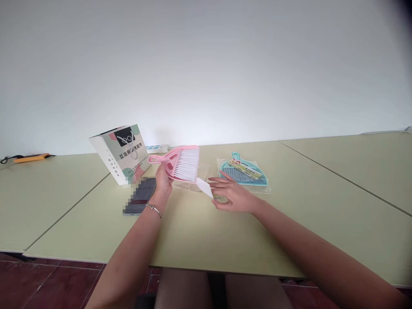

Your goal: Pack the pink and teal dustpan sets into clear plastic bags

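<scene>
My left hand (pixel 163 182) is closed on a pink dustpan-and-brush set (pixel 180 163) with white bristles, held tilted above the pale green table (pixel 199 231). A clear plastic wrapper (pixel 203 175) hangs loose behind the set. My right hand (pixel 229 194) rests on the table just right of it, pinching a small white card (pixel 204 187) at the wrapper's lower corner. A second set, teal and still in its packaging (pixel 243 171), lies flat on the table just beyond my right hand.
A white paper bag with printed characters (pixel 124 153) stands at the left, with a dark phone (pixel 140 195) lying in front of it. A white power strip (pixel 157 148) sits by the wall. An orange tool (pixel 30 158) lies at the far left. Table seams run diagonally.
</scene>
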A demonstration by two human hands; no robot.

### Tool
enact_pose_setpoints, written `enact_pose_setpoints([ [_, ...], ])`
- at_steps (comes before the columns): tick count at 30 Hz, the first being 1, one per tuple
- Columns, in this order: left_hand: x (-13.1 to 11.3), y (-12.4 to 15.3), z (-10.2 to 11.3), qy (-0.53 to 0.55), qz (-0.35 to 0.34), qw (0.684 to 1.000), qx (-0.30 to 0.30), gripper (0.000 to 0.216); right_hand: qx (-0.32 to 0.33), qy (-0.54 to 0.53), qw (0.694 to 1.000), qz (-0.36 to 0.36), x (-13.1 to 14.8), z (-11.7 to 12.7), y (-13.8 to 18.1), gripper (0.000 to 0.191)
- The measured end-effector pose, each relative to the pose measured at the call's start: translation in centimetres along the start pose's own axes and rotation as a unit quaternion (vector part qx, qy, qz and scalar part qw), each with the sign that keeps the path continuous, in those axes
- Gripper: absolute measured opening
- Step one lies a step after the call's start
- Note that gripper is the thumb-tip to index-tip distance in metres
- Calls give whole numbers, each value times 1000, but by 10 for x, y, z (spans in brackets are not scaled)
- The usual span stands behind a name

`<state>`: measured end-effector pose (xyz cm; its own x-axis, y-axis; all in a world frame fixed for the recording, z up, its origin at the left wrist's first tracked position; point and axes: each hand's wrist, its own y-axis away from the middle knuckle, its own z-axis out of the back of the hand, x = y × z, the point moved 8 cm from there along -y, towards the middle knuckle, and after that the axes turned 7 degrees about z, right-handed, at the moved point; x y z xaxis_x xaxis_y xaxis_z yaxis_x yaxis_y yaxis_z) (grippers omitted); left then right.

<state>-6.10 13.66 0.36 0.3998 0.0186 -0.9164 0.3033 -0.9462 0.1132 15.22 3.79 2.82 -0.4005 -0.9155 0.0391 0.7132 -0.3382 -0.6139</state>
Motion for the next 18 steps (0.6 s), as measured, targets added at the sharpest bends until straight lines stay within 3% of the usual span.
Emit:
enact_pose_setpoints([
  [1,-3,0,2,-9,-12,1000,-8,28,-2,-14,1000,-6,1,0,-1,20],
  [3,-5,5,-4,-46,-29,998,12,31,-72,-29,996,-46,-4,10,-1,23],
  [6,1,25,-32,-99,-64,989,94,32,-189,-8,974,-124,-15,27,3,25],
  [11,17,61,-69,-146,-93,969,178,29,-164,52,968,-183,-24,23,4,35],
  [18,9,97,-89,-141,-127,943,272,27,-221,76,952,-199,-12,45,4,38],
])
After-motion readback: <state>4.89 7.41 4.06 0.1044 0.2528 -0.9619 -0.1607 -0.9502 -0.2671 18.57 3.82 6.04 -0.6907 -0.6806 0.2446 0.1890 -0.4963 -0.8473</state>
